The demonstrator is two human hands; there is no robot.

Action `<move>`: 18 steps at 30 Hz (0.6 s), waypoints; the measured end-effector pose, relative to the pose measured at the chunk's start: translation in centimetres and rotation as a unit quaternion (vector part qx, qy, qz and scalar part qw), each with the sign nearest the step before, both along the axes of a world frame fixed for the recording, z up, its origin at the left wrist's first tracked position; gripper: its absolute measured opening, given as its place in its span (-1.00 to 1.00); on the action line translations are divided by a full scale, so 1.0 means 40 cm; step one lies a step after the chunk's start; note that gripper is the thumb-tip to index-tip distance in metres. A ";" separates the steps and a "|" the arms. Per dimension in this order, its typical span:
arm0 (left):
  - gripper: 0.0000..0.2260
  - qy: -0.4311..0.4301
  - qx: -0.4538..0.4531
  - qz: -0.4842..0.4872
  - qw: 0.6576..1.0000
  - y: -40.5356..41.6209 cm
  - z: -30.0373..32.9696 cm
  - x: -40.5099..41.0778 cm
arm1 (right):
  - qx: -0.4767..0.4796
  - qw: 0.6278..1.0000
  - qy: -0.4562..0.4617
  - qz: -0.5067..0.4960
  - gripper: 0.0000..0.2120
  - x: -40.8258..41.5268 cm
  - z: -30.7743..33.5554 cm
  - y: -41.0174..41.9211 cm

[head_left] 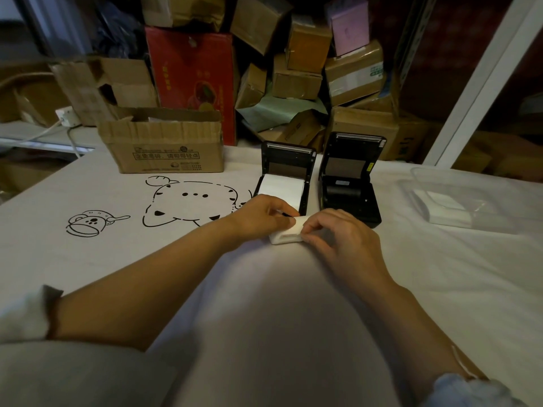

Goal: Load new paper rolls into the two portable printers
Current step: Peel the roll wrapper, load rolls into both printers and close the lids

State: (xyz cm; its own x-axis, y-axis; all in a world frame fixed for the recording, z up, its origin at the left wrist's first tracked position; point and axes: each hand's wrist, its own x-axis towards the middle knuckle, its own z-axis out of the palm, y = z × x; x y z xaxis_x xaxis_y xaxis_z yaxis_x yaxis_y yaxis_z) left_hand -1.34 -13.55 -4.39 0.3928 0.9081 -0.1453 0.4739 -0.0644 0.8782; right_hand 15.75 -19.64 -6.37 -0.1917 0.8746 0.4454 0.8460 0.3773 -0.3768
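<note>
I see a big white cloth (411,289) with cat drawings spread over the table. A brown box (164,145) sits at the far edge, left of the middle. Two black printers stand side by side near the far edge, lids up. The left printer (286,174) has white paper in it. The right printer (349,183) shows a dark, bare roller bay. A clear tray (458,198) lies toward the right edge. Just in front of the printers, my left hand (261,214) and my right hand (343,239) both pinch a small white paper roll (289,233) resting on the cloth.
</note>
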 end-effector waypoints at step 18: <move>-0.75 -0.014 0.029 -0.078 0.996 -0.016 -0.004 -0.061 | -0.004 1.000 0.009 0.014 -0.93 -0.008 -0.005 0.020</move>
State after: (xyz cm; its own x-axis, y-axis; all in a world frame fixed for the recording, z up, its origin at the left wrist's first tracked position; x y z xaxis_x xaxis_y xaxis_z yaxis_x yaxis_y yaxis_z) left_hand -3.78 -14.20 -4.55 0.5330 0.8421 -0.0824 0.4301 -0.1858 0.8834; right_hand 15.43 -18.84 -6.57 -0.2071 0.8728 0.4419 0.8281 0.3969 -0.3959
